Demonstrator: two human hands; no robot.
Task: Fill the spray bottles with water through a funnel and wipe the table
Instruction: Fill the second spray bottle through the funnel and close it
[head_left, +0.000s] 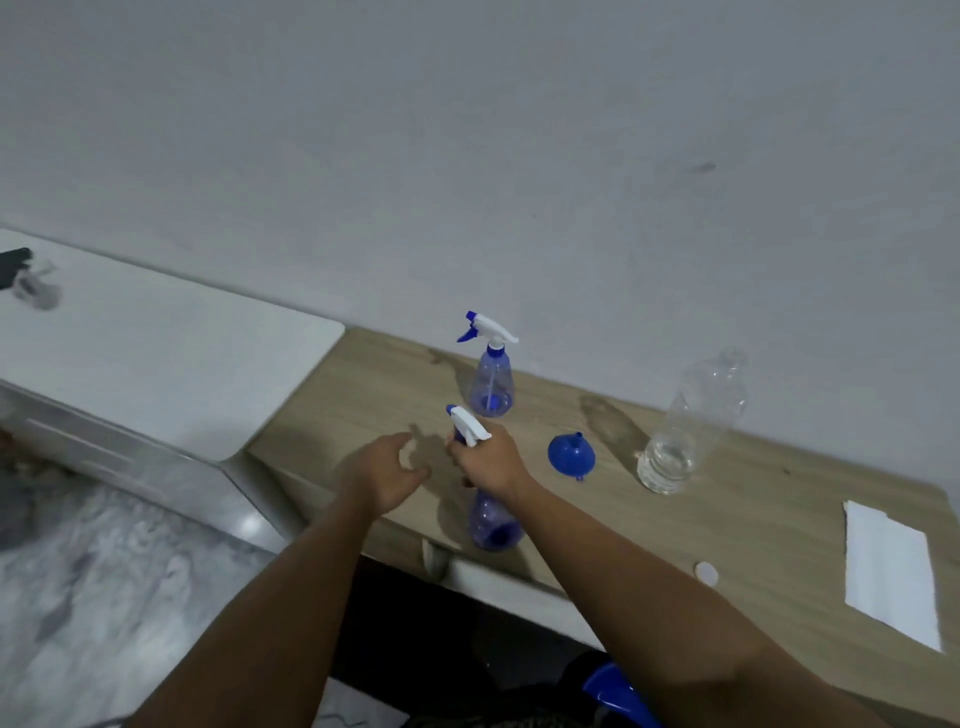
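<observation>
Two blue see-through spray bottles with white triggers are on the wooden table (753, 525). The far spray bottle (491, 382) stands upright near the wall. My right hand (491, 457) grips the neck of the near spray bottle (493, 522), just under its white trigger head. My left hand (387, 467) hovers beside it to the left, fingers apart and holding nothing. A blue funnel (571, 454) lies on the table to the right of my right hand. A clear plastic water bottle (685, 431) with a little water at its bottom stands uncapped further right.
A white folded paper towel (891, 569) lies at the table's right end, with a small white cap (706, 573) near the front edge. A white cabinet top (156, 353) adjoins the table on the left. A wall runs behind. Something blue (618, 693) shows below the table edge.
</observation>
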